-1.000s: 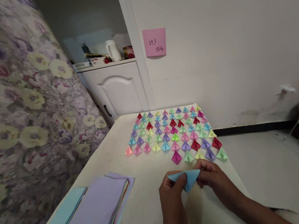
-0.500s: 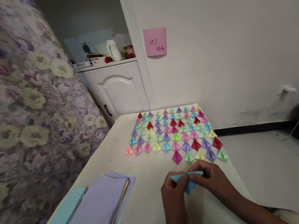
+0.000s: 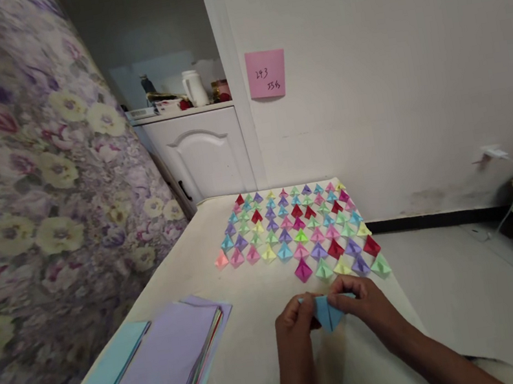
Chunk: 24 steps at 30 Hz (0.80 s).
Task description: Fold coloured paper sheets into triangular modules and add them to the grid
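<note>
A small blue folded paper piece (image 3: pixel 328 312) is pinched between both my hands just above the near part of the cream table (image 3: pixel 201 273). My left hand (image 3: pixel 296 329) grips its left side, my right hand (image 3: pixel 366 304) its right side, fingers closed on the paper. Just beyond my hands lie rows of several small folded paper shapes (image 3: pixel 296 228) in pink, red, green, blue, purple and yellow.
A stack of coloured paper sheets (image 3: pixel 166 354), purple on top with a light blue sheet beside it, lies at the table's near left. A floral cloth (image 3: pixel 30 190) hangs at left. A white wall with a pink note (image 3: pixel 266 73) stands behind; a white cabinet (image 3: pixel 201 152) sits further back.
My hands have pushed the blue paper's two sides together, so the wide triangle is now a narrower folded shape. The hands sit closer to each other.
</note>
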### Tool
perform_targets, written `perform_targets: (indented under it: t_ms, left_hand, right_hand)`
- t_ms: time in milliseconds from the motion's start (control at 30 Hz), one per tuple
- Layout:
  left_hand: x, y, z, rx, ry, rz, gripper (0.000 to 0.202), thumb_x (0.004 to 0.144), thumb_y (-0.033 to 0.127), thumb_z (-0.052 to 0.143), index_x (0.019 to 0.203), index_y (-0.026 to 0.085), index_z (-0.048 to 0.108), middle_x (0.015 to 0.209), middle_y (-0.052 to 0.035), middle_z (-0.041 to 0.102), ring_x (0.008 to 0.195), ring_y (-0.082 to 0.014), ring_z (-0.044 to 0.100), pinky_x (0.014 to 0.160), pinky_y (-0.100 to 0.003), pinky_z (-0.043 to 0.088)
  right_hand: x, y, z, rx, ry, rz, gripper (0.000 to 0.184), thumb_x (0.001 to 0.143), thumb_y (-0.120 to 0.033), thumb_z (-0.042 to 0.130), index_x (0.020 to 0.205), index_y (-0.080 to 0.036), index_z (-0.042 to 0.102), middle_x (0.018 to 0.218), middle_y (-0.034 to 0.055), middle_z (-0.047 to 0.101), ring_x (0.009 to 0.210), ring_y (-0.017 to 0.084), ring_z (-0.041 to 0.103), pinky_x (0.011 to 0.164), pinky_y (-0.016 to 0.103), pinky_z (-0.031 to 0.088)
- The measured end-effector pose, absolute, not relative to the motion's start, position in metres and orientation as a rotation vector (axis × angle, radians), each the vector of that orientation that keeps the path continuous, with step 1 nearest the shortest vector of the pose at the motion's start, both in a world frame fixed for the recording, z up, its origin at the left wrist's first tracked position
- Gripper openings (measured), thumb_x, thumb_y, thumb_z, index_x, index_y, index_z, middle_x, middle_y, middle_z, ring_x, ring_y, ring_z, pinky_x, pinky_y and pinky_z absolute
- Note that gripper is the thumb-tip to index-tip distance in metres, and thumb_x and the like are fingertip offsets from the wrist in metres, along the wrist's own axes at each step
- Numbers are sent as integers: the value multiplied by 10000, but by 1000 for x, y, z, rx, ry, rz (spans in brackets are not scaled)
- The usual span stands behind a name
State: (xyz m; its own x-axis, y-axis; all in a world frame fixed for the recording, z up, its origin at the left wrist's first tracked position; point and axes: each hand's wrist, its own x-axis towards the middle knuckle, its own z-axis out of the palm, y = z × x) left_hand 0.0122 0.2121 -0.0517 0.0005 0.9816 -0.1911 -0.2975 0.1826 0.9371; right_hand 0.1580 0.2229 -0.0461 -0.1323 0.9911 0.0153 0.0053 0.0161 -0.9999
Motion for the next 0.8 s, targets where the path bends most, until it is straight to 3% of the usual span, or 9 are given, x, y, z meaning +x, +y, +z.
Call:
perform_targets:
  t_ms: [467, 800]
  left_hand:
    - [10, 206, -39, 812, 1082, 1253, 298, 761, 400, 602, 795, 120, 697, 588, -16, 592, 563, -124, 501, 569, -242, 388]
    - [9, 206, -33, 753, 1109, 1256, 381, 742, 475, 598, 870, 131, 700, 597, -12, 600, 575, -130, 520, 573, -240, 385]
  right_hand:
    - [157, 224, -45, -1136, -1328, 1319, 135, 717, -274, 631, 642, -167, 594, 608, -19, 530, 598, 126, 456, 567, 242, 358]
    - [158, 226, -44, -1104, -1332, 1315, 151, 708, -294, 639, 639, -165, 598, 619, -12, 536, 614, 140, 480, 589, 250, 366]
